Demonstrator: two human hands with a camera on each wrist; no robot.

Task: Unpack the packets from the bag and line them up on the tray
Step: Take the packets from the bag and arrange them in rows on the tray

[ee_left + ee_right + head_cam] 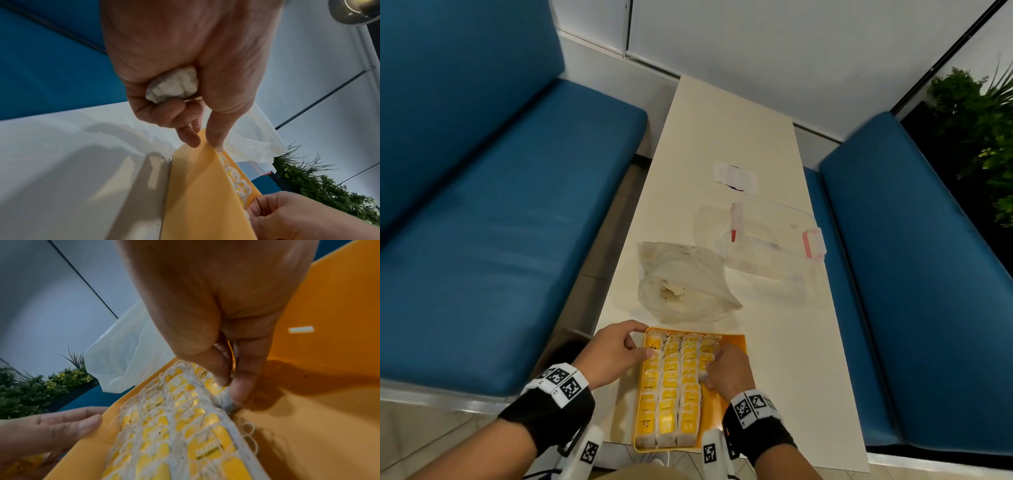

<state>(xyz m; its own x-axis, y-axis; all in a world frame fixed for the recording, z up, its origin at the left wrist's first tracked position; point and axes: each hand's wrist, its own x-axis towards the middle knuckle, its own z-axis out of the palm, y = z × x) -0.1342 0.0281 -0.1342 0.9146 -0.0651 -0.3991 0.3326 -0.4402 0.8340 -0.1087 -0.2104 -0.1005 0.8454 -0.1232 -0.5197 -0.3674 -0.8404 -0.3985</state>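
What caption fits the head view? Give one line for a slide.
Left hand steadies the orange tray while the right hand sets a tea packet into the fourth row.

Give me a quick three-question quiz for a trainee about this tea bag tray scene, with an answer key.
1. True or false: the plastic bag lies on the table beyond the orange tray.
2. How many rows of tea bags run the tray's full length? A) one B) three C) six
3. Fill in: the left hand grips the tray's far-left corner and also holds a crumpled white ____.

Key: 1 true. 2 B; a shorter fourth row is being laid where the right hand pinches a tea bag. 3 wad, perhaps paper.
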